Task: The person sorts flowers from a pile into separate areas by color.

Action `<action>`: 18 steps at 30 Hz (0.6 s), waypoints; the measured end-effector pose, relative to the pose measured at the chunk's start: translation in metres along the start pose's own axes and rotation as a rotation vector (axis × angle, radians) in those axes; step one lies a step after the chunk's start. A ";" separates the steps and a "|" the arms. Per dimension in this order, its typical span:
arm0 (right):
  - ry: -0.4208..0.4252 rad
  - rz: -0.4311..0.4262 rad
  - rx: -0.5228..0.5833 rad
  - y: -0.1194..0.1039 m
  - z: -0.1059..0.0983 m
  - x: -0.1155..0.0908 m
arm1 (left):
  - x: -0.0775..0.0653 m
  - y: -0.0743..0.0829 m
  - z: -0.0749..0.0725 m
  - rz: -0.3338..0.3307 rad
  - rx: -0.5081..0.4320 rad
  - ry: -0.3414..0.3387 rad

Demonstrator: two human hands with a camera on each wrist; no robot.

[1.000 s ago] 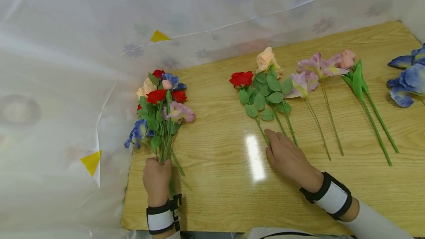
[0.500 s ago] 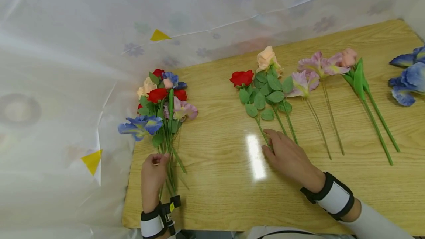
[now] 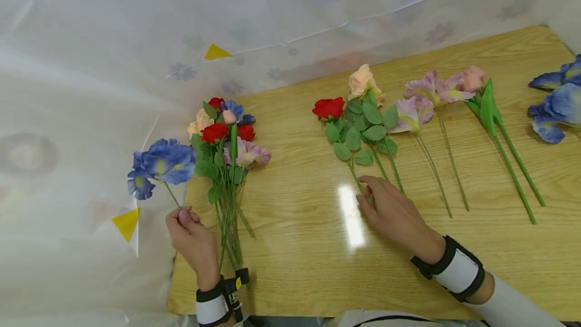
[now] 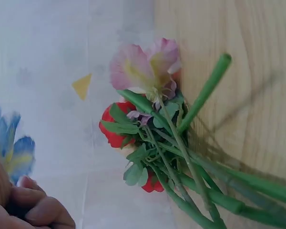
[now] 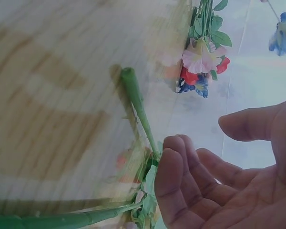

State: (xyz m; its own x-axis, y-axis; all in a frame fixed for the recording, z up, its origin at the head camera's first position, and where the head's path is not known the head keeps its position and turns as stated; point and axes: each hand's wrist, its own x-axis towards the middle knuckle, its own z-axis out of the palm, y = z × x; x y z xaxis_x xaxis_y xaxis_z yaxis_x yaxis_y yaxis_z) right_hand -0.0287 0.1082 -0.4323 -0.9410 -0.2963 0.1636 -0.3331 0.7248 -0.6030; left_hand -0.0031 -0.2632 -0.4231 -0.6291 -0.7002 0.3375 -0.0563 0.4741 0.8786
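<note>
My left hand pinches the stem of a blue artificial iris, its bloom raised over the table's left edge. Just right of that hand lies a bunch of mixed flowers, with red roses, a pink-purple iris and green stems. The left wrist view shows the curled fingers at lower left, beside the blue petals. My right hand is over the table by the stem of a red rose. In the right wrist view its thumb stands apart from loosely bent fingers, with nothing held between them.
Peach roses, purple irises, pink tulips and blue irises lie spread rightward on the wooden table. A pale flowered plastic sheet hangs behind and along the left side.
My left hand has come off the bunch's stems, taking a blue iris out of it to the left and up. The right hand has hardly moved.
</note>
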 end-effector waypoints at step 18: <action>-0.082 -0.034 0.475 -0.030 -0.005 0.008 | -0.056 0.087 0.068 0.063 -0.861 -0.475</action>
State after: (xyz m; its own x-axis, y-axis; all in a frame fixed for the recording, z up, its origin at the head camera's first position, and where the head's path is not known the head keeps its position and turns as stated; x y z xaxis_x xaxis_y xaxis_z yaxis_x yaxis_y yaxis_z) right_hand -0.0266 0.0875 -0.4087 -0.9158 -0.3770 0.1383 -0.2809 0.3553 -0.8915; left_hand -0.0260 -0.1463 -0.3884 -0.8682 -0.3109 0.3867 0.4533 -0.1798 0.8730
